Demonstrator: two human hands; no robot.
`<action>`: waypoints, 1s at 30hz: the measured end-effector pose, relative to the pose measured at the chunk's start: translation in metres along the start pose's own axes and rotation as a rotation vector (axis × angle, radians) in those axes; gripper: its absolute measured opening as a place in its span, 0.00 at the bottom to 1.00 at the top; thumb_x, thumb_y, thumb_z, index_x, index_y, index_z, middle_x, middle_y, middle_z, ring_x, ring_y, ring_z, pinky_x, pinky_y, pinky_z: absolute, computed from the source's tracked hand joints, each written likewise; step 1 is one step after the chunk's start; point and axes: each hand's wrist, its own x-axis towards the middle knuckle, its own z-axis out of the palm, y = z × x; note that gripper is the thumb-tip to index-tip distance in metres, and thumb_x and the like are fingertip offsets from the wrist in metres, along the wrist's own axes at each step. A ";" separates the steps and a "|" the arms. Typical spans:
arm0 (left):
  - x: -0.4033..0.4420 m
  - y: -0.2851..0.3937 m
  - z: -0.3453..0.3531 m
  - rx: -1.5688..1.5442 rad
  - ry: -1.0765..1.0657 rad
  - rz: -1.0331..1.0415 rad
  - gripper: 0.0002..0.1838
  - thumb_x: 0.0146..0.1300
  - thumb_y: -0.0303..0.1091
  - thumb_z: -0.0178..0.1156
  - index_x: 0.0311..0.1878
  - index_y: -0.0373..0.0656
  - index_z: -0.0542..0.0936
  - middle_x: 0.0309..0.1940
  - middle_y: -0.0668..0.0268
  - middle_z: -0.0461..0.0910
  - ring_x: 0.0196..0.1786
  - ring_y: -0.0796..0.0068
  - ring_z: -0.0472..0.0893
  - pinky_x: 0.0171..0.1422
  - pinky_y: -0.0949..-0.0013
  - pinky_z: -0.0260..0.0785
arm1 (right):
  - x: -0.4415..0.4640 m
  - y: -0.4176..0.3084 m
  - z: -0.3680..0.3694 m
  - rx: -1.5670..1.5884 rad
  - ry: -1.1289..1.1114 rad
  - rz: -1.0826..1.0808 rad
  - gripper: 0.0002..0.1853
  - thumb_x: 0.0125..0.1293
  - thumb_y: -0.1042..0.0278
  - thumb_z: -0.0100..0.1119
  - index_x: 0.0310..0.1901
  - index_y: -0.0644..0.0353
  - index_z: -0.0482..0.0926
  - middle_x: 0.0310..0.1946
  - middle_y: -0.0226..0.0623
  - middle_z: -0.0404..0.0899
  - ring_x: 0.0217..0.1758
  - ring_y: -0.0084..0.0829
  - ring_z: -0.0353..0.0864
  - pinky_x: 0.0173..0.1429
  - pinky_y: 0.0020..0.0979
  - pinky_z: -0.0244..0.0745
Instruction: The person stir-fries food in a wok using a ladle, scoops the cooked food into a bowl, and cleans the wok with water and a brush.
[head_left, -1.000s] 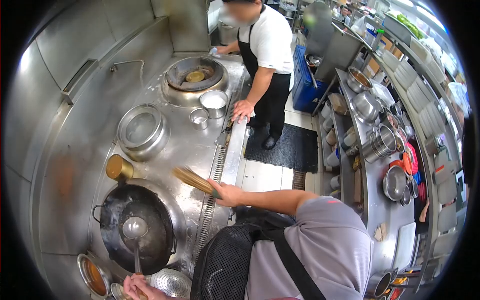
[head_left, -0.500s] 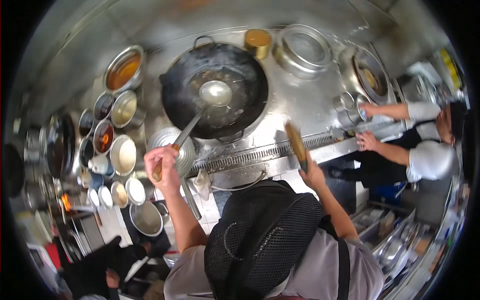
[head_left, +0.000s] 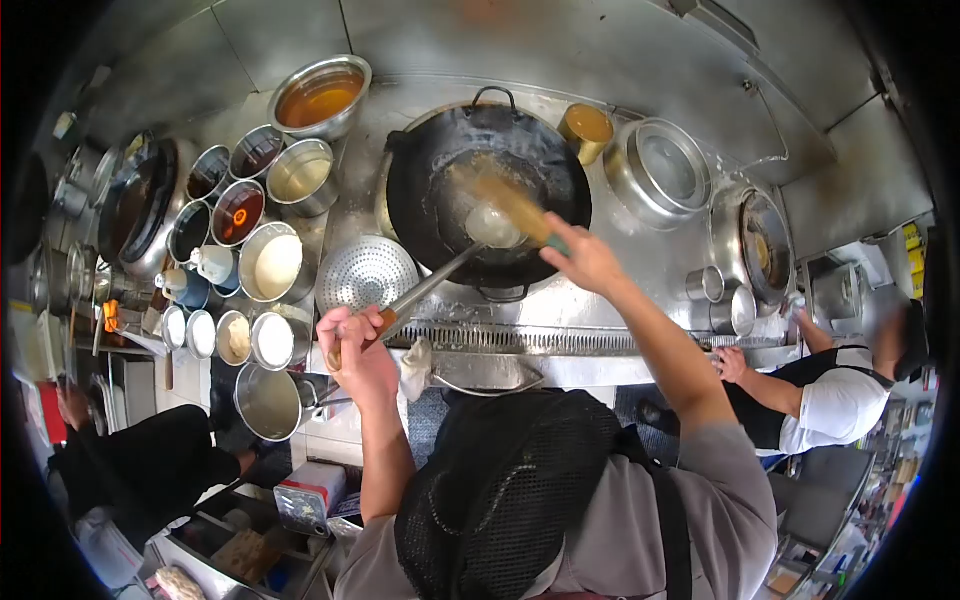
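My left hand (head_left: 362,352) is closed round the wooden handle of a ladle (head_left: 430,284), whose bowl rests low inside a large black wok (head_left: 415,200). In my right hand (head_left: 590,262) is a bamboo brush (head_left: 515,208), gripped at its green-banded end. Its bristles reach over the middle of the wok, slightly blurred, beside the ladle bowl. Some cloudy liquid shows at the bottom of the wok. Whether the bristles touch the wok I cannot tell.
A perforated strainer (head_left: 367,272), seasoning pots (head_left: 300,172) and a bowl of orange liquid (head_left: 322,98) lie left. A gold tin (head_left: 586,130) and lidded pot (head_left: 660,170) stand right. A co-worker (head_left: 835,400) is at far right, another person (head_left: 140,470) at lower left.
The view has turned toward the wok. The brush has moved from beside the wok to over its middle. My left hand still holds the ladle.
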 end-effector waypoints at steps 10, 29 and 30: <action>-0.008 -0.009 0.026 0.034 0.053 0.021 0.07 0.68 0.22 0.56 0.45 0.42 0.70 0.28 0.65 0.72 0.38 0.69 0.75 0.57 0.59 0.68 | 0.071 -0.012 0.015 -0.106 0.079 0.300 0.30 0.68 0.49 0.58 0.70 0.40 0.64 0.55 0.56 0.77 0.52 0.59 0.81 0.56 0.51 0.78; -0.004 -0.019 0.034 0.467 -0.363 0.203 0.08 0.62 0.21 0.58 0.40 0.39 0.69 0.31 0.59 0.79 0.36 0.69 0.79 0.62 0.53 0.71 | 0.055 -0.017 0.030 -0.033 -0.387 0.054 0.33 0.68 0.44 0.56 0.73 0.39 0.62 0.54 0.56 0.78 0.57 0.53 0.80 0.60 0.50 0.76; -0.003 -0.020 0.035 0.417 -0.421 0.184 0.07 0.63 0.23 0.58 0.40 0.39 0.69 0.29 0.58 0.80 0.35 0.68 0.79 0.64 0.50 0.69 | 0.055 -0.012 0.032 -0.093 -0.373 0.073 0.35 0.68 0.43 0.57 0.74 0.37 0.60 0.56 0.53 0.78 0.57 0.55 0.80 0.60 0.50 0.76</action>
